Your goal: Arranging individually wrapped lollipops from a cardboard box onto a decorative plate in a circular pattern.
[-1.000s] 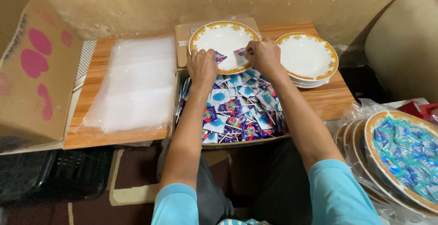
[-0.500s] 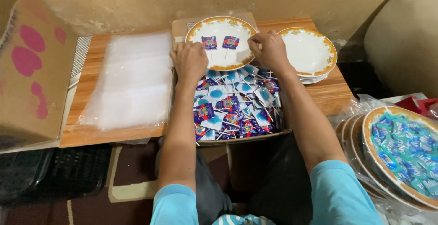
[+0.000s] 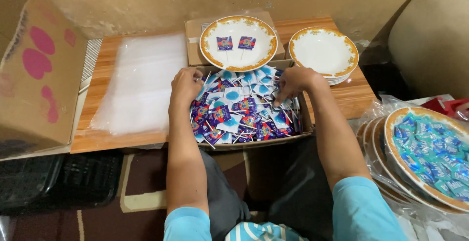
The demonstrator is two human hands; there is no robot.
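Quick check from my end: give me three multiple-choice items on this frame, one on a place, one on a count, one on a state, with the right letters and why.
1. Where does the white plate with the gold patterned rim that carries wrapped lollipops sit?
A. On the stack of clear plastic sheets
B. On the small brown cardboard box behind the open carton
C. On the floor

2. How many lollipops lie on that plate?
A. Two
B. Five
C. None

3. What are the left hand and right hand doing?
A. Lifting the plate
B. Resting on the wooden table
C. Reaching among the sweets in the open cardboard carton

Answers: 1 B, the small box's edges show around the plate. 2 A, two purple-wrapped sweets lie side by side. 3 C, both hands' fingers are down in the pile.
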